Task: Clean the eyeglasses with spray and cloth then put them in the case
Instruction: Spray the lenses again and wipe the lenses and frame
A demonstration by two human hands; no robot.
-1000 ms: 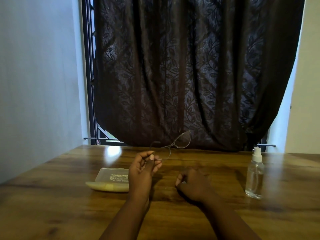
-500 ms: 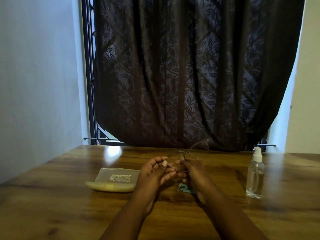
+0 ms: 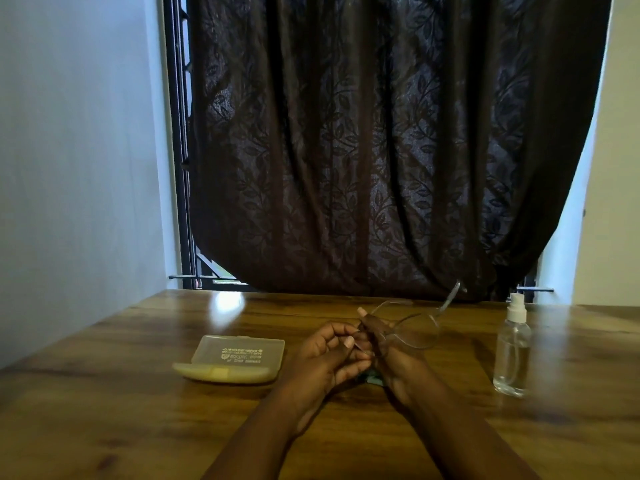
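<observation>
Nearest the person, bare wooden table (image 3: 121, 427) runs wide on either side of the forearms, with the most free room at the front left. Both hands meet at the middle. The left hand (image 3: 325, 362) has its fingers curled in against the right hand (image 3: 391, 355), which pinches the eyeglasses (image 3: 412, 329) by the frame and holds them raised above the wood, one temple slanting up to the right. A scrap of green cloth (image 3: 372, 379) shows under the hands. Just left of them lies the case (image 3: 232, 362), closed and flat. Well to the right stands the spray bottle (image 3: 512, 355), upright. Beyond, the table's far edge meets a dark curtain (image 3: 381, 150) and a window grille (image 3: 180, 168).
</observation>
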